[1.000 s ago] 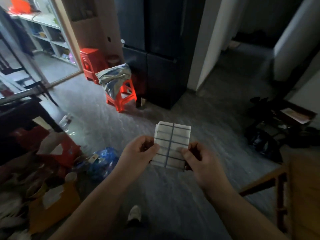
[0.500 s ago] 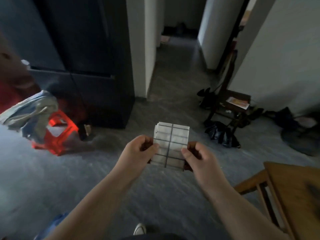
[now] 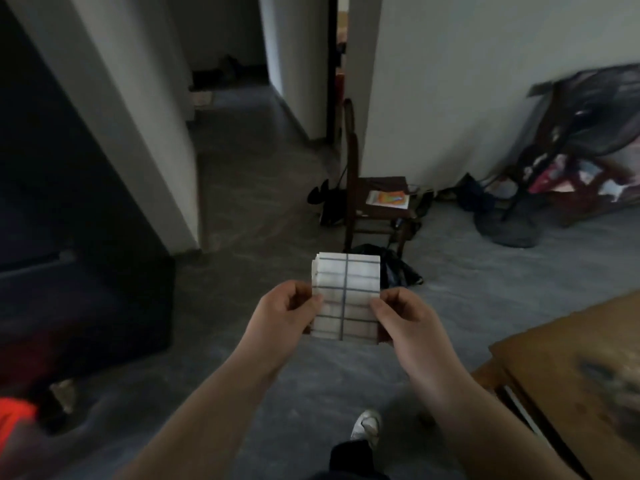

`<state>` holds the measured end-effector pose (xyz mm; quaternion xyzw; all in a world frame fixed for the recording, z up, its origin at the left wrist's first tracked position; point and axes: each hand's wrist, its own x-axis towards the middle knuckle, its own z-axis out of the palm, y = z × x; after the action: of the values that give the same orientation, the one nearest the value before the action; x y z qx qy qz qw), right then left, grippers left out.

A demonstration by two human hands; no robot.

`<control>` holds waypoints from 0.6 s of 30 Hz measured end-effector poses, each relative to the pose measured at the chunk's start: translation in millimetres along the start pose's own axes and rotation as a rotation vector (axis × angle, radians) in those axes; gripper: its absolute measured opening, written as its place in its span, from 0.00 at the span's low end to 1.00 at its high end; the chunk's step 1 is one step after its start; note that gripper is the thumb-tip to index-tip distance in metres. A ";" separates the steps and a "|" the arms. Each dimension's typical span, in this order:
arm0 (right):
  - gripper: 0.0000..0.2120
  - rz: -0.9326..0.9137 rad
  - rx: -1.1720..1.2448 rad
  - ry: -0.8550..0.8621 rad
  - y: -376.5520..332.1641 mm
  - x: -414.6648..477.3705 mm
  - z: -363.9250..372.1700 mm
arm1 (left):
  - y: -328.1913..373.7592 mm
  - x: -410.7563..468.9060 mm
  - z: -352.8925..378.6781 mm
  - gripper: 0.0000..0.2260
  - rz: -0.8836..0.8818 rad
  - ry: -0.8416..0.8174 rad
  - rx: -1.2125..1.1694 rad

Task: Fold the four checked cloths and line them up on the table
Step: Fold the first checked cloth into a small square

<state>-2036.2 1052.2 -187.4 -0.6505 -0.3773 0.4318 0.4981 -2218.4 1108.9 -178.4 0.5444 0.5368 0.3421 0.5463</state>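
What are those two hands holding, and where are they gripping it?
A folded checked cloth, held up in the air. The left hand pinches its left edge and the right hand pinches its right edge, both on the lower half.

1. The bare left forearm [image 3: 214,403] reaches in from about 7 o'clock and runs toward 1 o'clock, with the wrist roughly straight.
2. The left grip [image 3: 284,313] sits just below the middle of the view, its back toward the camera and its fingers curled. Its thumb [image 3: 313,301] lies on the front of a folded cloth [image 3: 346,282], pinching the cloth's 9 o'clock edge.
3. The bare right forearm [image 3: 467,403] reaches in from about 5 o'clock and runs toward 11 o'clock.
4. The right grip [image 3: 405,320] mirrors the left. Its fingers curl behind the cloth's 3 o'clock edge and its thumb [image 3: 377,308] presses on the front.
5. Both grips are level and apart, with the thumbs pointing toward each other.
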 end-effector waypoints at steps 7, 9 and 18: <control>0.07 0.034 0.048 0.036 -28.3 139.7 -56.3 | 59.0 154.2 58.7 0.03 0.020 -0.123 0.087; 0.08 0.048 0.062 0.081 -37.3 175.0 -68.7 | 73.9 191.9 74.7 0.03 0.022 -0.161 0.078; 0.11 0.121 0.116 0.315 -44.7 302.6 -103.9 | 97.7 344.9 144.3 0.06 -0.074 -0.352 -0.048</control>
<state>-1837.9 1307.1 -186.5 -0.7019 -0.2291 0.3747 0.5607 -1994.0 1423.4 -182.6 0.5627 0.4442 0.2340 0.6567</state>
